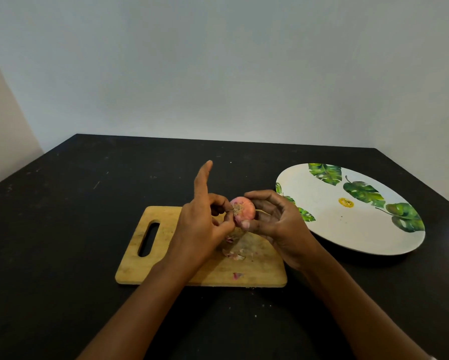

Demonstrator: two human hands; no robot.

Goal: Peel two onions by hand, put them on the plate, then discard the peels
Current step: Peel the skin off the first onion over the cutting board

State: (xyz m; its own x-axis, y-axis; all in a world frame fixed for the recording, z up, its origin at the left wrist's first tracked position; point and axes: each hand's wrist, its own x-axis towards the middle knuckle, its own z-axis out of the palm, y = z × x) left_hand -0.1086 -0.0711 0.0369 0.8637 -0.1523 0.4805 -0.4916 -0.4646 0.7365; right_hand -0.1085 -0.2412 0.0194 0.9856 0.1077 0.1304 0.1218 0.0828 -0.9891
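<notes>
Right hand (275, 224) cupped around a small pink onion (243, 207), fingers over the top and thumb under it, holding it up above the far part of a wooden cutting board (166, 255). Root end turned toward the camera. Left hand (205, 219) just beside that grip, thumb and a bent finger closed in a pinch on the dry root tuft or the skin at it — too fine to tell which — with the index finger sticking straight up, clear of the work. A few loose pink peel scraps (233, 253) lying on the board below the grip, one more nearer the front edge. Leaf-printed plate (322, 229) off beyond the right hand on the dark counter (62, 203), bare of onions. No second onion in view.

Judged as early in the job: first onion partly skinned at best, nothing plated.

Likely trouble from here — papery skin tearing off in slivers under a pinch this small, leaving patches stuck near the root. A hard tug at the root could also jerk the smooth, round onion out of a hold that looks light, dropping it to the board or rolling it off the counter. Scraps falling past the board edge would mean more to gather for discarding
</notes>
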